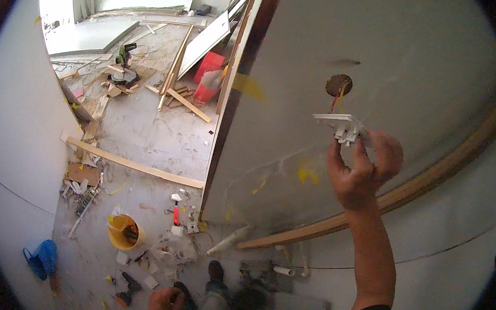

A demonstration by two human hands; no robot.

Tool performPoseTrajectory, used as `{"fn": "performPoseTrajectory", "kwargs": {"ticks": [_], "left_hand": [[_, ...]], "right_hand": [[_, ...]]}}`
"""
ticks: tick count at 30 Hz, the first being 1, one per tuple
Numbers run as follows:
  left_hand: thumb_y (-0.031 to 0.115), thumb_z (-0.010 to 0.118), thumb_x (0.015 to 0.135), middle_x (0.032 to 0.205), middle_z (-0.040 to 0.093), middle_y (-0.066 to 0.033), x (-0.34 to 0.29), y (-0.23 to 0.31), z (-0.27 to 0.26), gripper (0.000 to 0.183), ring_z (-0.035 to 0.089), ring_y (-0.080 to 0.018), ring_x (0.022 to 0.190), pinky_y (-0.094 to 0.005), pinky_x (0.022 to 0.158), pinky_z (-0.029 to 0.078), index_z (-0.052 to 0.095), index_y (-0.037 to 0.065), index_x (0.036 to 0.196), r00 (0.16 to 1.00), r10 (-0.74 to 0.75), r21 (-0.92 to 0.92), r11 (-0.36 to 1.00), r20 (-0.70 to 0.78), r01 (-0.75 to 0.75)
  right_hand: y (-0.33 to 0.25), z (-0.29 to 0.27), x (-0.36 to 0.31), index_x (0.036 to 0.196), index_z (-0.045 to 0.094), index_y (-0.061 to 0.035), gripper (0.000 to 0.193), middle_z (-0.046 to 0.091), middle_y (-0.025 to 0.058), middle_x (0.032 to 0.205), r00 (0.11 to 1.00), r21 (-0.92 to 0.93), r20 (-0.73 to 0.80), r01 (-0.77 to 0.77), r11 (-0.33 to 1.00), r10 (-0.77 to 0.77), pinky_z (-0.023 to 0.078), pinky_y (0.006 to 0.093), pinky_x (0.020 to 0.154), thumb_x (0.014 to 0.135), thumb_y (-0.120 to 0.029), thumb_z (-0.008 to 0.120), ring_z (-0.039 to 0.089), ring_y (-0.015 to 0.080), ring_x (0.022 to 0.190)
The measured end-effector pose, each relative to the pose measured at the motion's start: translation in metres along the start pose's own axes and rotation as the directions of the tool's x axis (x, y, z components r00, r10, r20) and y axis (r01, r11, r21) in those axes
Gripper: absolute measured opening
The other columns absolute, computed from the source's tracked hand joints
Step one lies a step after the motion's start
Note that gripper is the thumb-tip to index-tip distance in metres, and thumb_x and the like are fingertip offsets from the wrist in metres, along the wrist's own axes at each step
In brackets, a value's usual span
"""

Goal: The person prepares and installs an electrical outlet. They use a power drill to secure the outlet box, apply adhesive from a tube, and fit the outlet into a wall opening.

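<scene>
My right hand (368,162) is raised at the wall and pinches a white wall switch or socket (344,125) between thumb and fingers. Its flat plate is on the upper side and the moulded back part hangs below; I cannot tell which of the two kinds it is. Thin red and yellow wires (340,101) run from it up into a round hole (338,85) in the grey wall panel (292,58). Low in the picture, by my legs, my left hand (165,305) is curled closed. Whatever is inside its fingers, if anything, stays hidden.
A yellow bucket (116,235), a red-handled tool (176,211), a dark drill-like tool (129,288) and a blue bag (44,258) are on the floor. A wooden strip (135,164) crosses the doorway. Beyond it lie a saw (124,70), boards and offcuts. A wooden rail (410,190) runs along the wall.
</scene>
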State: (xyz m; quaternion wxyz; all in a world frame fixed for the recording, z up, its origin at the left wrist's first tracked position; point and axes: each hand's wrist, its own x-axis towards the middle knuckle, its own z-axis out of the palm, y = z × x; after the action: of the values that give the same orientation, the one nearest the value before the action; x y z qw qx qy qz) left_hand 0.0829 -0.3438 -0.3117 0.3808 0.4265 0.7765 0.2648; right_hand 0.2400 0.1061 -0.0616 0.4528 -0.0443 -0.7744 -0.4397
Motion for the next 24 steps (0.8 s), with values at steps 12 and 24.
{"fn": "performPoseTrajectory", "kwargs": {"ticks": [12,24], "left_hand": [[0.02,0.075,0.085,0.077,0.071,-0.0093,0.029,-0.066,0.057,0.012,0.071,-0.03,0.066,-0.0438,0.061,0.054,0.071,0.009,0.088,0.951,0.136,-0.088,0.982,-0.276,-0.166],[0.022,0.074,0.086,0.083,0.073,-0.0112,0.031,-0.087,0.065,0.015,0.072,-0.0329,0.07,-0.0452,0.064,0.056,0.072,0.008,0.092,0.964,0.152,0.0,0.988,-0.218,-0.156]], "right_hand": [[-0.011,-0.006,-0.007,0.126,0.049,-0.0073,0.062,0.046,0.0177,0.134,0.993,-0.104,0.059,-0.093,0.99,0.1,0.042,0.0508,0.101,0.078,-0.014,0.088,0.045,0.0332,0.124],[-0.013,-0.009,-0.006,0.127,0.048,-0.0047,0.062,0.045,0.0192,0.135,0.988,-0.06,0.076,-0.127,0.99,0.132,0.043,0.0476,0.101,0.08,-0.011,0.088,0.047,0.0324,0.122]]}}
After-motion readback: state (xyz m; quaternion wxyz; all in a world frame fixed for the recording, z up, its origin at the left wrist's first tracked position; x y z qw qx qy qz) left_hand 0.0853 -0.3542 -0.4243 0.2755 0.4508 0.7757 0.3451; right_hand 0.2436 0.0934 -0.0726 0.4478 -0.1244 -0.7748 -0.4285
